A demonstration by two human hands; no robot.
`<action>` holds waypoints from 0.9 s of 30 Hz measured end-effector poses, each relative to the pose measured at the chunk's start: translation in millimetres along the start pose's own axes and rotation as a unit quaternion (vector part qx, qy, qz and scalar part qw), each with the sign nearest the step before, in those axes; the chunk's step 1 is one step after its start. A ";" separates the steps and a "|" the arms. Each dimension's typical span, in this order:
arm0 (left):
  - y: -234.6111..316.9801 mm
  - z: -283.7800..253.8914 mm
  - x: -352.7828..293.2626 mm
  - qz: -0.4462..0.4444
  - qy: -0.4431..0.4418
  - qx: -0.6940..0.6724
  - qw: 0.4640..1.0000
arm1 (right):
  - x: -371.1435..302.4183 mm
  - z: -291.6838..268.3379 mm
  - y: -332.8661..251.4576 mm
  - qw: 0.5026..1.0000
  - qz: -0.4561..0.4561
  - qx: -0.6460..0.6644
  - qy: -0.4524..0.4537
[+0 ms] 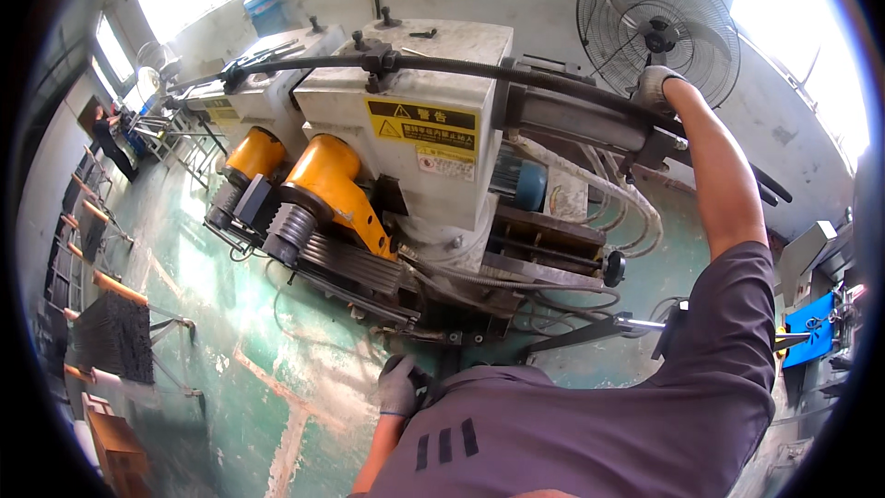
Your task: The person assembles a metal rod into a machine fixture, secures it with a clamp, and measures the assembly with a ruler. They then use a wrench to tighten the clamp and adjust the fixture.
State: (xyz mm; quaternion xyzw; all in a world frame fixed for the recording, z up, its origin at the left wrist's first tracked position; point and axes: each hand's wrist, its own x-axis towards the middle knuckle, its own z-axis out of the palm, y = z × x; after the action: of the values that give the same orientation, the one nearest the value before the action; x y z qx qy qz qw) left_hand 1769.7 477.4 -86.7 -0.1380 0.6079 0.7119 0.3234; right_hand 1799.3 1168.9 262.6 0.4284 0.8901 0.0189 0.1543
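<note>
My right hand [656,88], in a pale work glove, reaches far forward, its fingers curled down on a long dark threaded rod [553,83]. The rod runs along the top of a grey-white machine [415,97] and passes through a dark clamp block [379,59]. My left hand [399,387], also gloved, is low by my body, closed around a dark part I cannot make out. Ahead of it, two yellow motor-like housings [327,171] with ribbed grey cylinders [291,227] sit on the machine's front.
A large black fan [658,28] stands behind my right hand. Hoses [636,207] and a blue motor [518,183] lie under the rod. To the left are racks with orange rollers [120,290] and a cardboard box [118,447]. Another person [112,143] stands far left. A blue board [810,332] is at right.
</note>
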 end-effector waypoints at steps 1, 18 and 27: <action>6.8 9.2 -4.4 -0.005 0.003 -0.002 1.000 | -30.4 -14.6 -26.8 0.999 0.008 0.003 0.048; 14.2 -15.3 -29.3 0.037 0.106 -0.057 0.992 | -30.2 -102.4 -324.9 0.957 -0.234 0.017 0.169; 4.4 -122.8 -30.5 -0.011 0.167 -0.188 0.968 | 51.0 -106.4 -336.0 0.889 -0.198 0.072 0.406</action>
State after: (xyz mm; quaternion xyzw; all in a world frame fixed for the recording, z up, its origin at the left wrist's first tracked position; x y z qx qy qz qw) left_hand 1765.8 351.1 -92.7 -0.3199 0.5069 0.7766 0.1940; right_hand 1484.2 1006.1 294.9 0.2078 0.9403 0.0962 -0.2517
